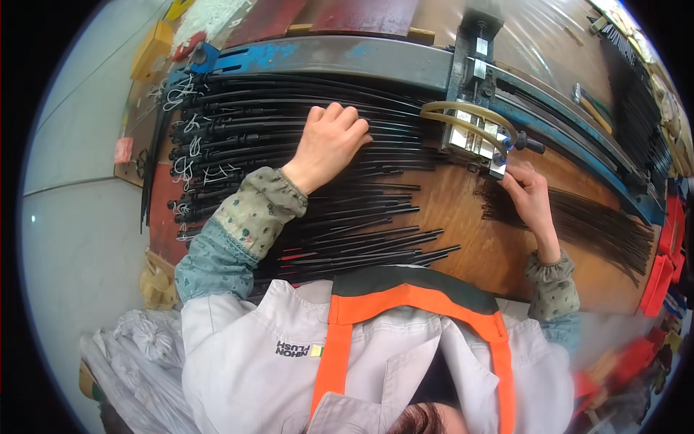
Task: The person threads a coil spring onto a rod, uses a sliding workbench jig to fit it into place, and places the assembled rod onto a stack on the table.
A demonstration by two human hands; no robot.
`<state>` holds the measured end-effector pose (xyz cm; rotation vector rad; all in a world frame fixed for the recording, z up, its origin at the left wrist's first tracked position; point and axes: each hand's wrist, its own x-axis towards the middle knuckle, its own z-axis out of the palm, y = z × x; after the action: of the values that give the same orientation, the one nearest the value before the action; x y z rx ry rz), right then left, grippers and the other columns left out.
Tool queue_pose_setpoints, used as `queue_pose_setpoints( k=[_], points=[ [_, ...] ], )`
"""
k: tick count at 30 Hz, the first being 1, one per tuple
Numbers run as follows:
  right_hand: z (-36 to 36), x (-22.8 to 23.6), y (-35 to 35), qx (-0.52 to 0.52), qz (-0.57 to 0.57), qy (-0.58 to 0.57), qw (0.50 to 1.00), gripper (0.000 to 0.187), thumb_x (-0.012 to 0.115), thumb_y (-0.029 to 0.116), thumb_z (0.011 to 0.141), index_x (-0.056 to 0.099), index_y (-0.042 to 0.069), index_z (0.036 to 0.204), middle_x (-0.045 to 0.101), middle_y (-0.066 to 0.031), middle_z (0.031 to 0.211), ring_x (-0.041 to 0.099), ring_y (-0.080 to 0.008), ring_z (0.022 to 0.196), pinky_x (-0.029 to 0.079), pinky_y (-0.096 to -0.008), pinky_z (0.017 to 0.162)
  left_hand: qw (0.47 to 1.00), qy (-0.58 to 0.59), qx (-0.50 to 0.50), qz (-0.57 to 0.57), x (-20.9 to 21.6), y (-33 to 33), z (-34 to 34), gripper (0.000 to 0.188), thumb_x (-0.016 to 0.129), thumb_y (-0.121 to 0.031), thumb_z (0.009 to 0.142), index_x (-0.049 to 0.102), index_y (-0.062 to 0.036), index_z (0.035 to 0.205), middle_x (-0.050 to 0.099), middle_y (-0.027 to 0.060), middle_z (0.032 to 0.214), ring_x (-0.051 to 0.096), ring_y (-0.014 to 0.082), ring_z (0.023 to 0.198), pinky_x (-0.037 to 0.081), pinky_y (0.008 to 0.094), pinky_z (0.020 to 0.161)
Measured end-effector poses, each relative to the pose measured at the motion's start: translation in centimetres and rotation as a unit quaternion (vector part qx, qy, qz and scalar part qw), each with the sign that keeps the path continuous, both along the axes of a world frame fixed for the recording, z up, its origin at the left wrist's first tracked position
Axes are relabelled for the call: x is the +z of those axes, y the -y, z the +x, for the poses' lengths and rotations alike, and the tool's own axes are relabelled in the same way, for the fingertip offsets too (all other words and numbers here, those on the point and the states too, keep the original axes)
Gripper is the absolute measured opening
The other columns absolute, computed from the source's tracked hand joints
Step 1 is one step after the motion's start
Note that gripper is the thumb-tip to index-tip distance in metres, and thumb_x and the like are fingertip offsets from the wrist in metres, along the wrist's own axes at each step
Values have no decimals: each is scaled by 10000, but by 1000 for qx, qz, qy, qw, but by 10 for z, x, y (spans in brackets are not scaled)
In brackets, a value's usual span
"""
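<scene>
Cables [246, 123] lie in rows on the bench [448, 210], left of the press [473, 137]. The left hand [329, 145] curls over them; whether it pinches 1, I cannot tell. The right hand [529, 192] seemingly touches the press's near end, thumb and fingers drawn close, any grip hidden. Dark rods [593, 224] lie beyond it, rightward.

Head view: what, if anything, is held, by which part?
Cannot tell: the left hand curls over long thin black cables; the right hand is at the silver metal block, any grip hidden.
</scene>
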<state>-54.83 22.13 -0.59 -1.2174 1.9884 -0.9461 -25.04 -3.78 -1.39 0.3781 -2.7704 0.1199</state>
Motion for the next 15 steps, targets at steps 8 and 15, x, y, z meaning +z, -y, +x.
queue_pose_setpoints(
  k=[8,15],
  points=[
    [20,14,5,69,-121,-258,956,180,747,99,895,731,-24,1025,638,-124,823,561,-234,743,444,-330,688,999,41,-2,-7,-1,3,-24,250,761,-339,846,659,-128,932,570,26,983,546,237,977,404,395,816],
    [-11,-24,-15,-40,-36,42,998,214,678,154,992,727,-37,1074,611,27,812,533,-66,728,437,-249,658,998,54,38,19,-9,1,-15,362,735,-441,867,662,-103,976,560,56,1041,515,256,1046,390,426,823]
  ],
)
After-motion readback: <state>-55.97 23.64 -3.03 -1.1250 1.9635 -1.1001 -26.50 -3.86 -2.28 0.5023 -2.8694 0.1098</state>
